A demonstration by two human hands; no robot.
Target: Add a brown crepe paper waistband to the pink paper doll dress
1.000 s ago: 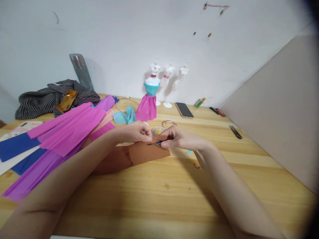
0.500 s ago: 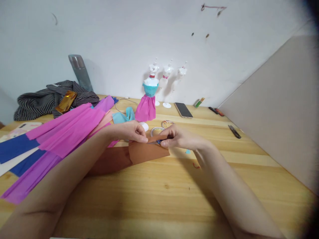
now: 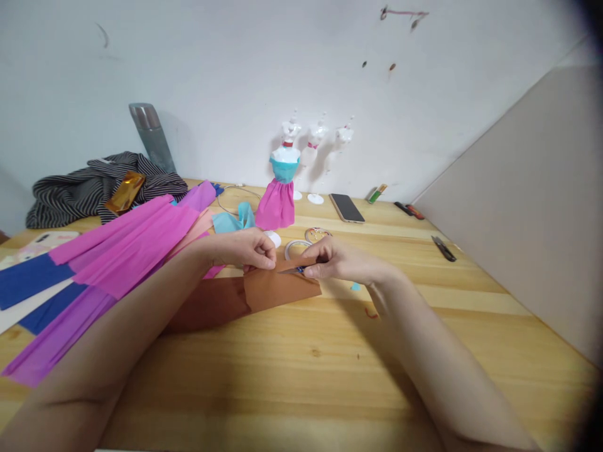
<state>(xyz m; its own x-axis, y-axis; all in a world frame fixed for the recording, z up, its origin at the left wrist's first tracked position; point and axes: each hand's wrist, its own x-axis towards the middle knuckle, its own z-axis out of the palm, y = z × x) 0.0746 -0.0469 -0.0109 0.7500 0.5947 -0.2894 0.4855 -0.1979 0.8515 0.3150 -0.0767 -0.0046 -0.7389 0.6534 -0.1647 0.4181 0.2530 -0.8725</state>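
Note:
A brown crepe-paper sheet (image 3: 282,292) spans the space between my hands, its longer, darker part trailing left under my left forearm. My left hand (image 3: 257,249) pinches its upper edge between thumb and fingers. In my right hand (image 3: 327,258) are small scissors (image 3: 291,270) with slim metal blades and a dark blue part near the fingers. The blades point left and lie over the brown sheet; the handles are hidden in my palm. Just behind my hands are a white roll of tape (image 3: 296,246) and a round white base (image 3: 272,238).
Pink, purple and blue crepe strips (image 3: 136,251) spread at left, before a striped cloth (image 3: 94,188) and a bottle (image 3: 151,135). Small white dress forms, one in a teal top and pink skirt (image 3: 276,206), stand by the wall. A phone (image 3: 347,208) and a black cutter (image 3: 443,248) lie right.
My left hand has shifted slightly left, away from the scissors' tip. More of the blades shows over the brown crepe paper. My right hand has hardly moved.

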